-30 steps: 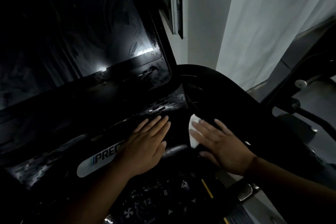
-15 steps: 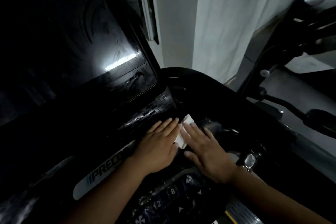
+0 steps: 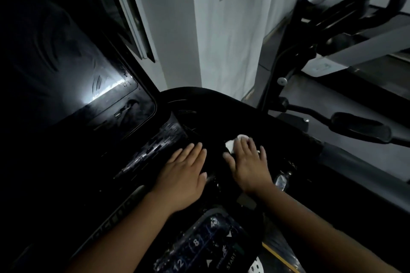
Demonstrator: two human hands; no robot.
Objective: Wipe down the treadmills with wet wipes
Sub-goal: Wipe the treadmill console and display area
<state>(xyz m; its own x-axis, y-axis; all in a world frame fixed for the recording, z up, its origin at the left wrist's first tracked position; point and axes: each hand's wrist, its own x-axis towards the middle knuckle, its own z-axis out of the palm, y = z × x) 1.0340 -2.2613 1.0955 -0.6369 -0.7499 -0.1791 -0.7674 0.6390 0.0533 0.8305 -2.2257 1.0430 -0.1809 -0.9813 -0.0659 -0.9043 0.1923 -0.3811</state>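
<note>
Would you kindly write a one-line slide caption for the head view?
Right hand presses a white wet wipe onto the treadmill console while the left hand rests flat beside it.

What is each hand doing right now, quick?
Left hand: open, flat on the treadmill console, holding nothing.
Right hand: open, straight fingers pressing the white wipe onto the console.

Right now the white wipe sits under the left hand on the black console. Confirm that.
Wrong hand. The head view shows the white wipe under the fingers of the right hand on the black console; the left hand lies flat beside it, with no wipe showing.
</note>
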